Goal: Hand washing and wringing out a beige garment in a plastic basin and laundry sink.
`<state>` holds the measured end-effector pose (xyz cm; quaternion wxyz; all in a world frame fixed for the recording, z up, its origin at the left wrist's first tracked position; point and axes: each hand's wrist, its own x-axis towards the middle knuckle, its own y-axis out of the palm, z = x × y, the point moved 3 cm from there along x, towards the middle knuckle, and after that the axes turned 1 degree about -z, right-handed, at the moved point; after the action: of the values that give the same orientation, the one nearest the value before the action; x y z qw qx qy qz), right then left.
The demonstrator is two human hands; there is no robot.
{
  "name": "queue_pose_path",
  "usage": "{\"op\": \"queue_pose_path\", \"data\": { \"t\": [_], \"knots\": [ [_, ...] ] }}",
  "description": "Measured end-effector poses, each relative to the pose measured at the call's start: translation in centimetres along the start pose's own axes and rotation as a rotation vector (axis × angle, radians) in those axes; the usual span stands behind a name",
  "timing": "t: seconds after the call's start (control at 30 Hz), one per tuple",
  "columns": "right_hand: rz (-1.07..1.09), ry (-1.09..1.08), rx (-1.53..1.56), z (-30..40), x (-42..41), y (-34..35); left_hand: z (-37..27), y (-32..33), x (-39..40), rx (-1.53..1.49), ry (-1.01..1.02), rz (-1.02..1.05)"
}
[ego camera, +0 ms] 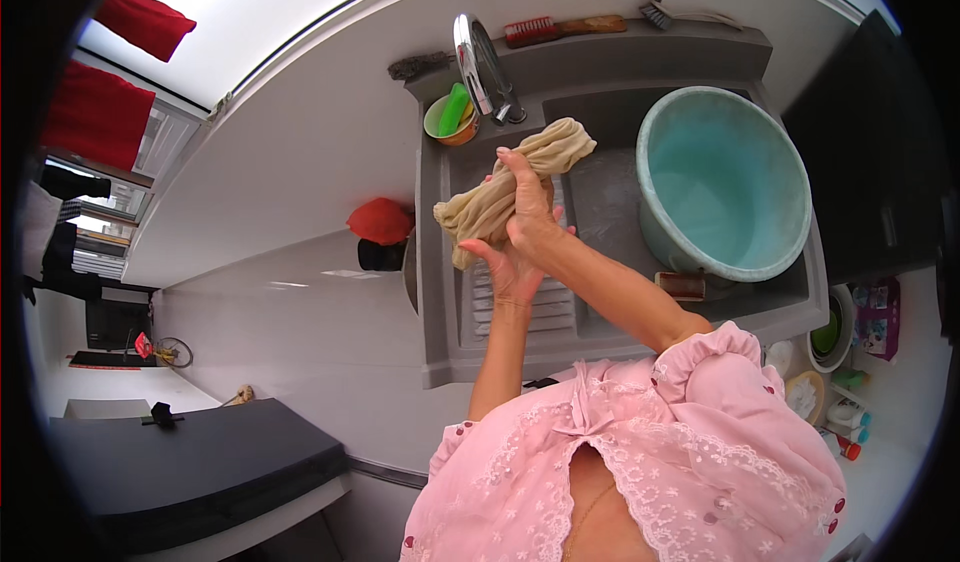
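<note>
A beige cloth (480,213), bunched into a thick roll, is held above the ribbed washboard part (525,307) of a grey laundry sink (600,209). My right hand (529,198) grips the roll around its middle. Just below, my left hand (512,269) holds the lower part with its thumb across the front; most of its fingers are hidden behind the cloth and my right wrist. One end of the roll points up to the right, under the chrome faucet (472,66). In the basin on the right stands a teal plastic bucket (675,217) with pale bluish contents.
A red-bristled brush (529,31) and a smaller brush (656,14) lie on the back ledge. A paper cup (457,138) with a green item stands left of the faucet. A wooden-backed brush (680,286) rests below the bucket. Bottles (847,414) stand at the right.
</note>
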<state>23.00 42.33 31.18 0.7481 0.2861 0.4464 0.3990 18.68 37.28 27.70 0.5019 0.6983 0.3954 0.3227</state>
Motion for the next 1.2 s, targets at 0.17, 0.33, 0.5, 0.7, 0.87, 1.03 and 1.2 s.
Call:
{"op": "queue_pose_path", "data": {
  "t": [0.17,0.33,0.5,0.7,0.87,1.03,1.2],
  "knots": [
    [0.154,-0.061,-0.036,1.9,-1.5,-4.7,-1.6,-4.1,4.4,-0.241,0.117,-0.319],
    [0.73,-0.533,-0.797,4.7,-2.3,-4.3,-2.0,-5.6,5.5,0.065,0.04,-0.439],
    [1.22,-0.678,-1.172,3.7,-3.9,-3.1,-3.2,-1.0,3.8,0.106,-0.329,-0.541],
    [1.695,-0.576,-1.515,0.8,-3.3,-4.3,-4.8,-5.9,4.1,1.141,-0.549,-0.623],
    [1.7,-0.355,-1.656,0.1,-2.4,-5.6,-4.5,-6.1,3.6,1.289,-0.565,-0.681],
    [1.264,-0.938,-1.742,3.5,-1.3,-7.6,-4.1,-5.1,2.5,0.584,-0.558,-0.687],
    [0.49,0.694,-0.131,0.4,0.5,-10.9,-1.3,-4.4,2.6,0.852,-0.368,-0.748]
  ]
}}
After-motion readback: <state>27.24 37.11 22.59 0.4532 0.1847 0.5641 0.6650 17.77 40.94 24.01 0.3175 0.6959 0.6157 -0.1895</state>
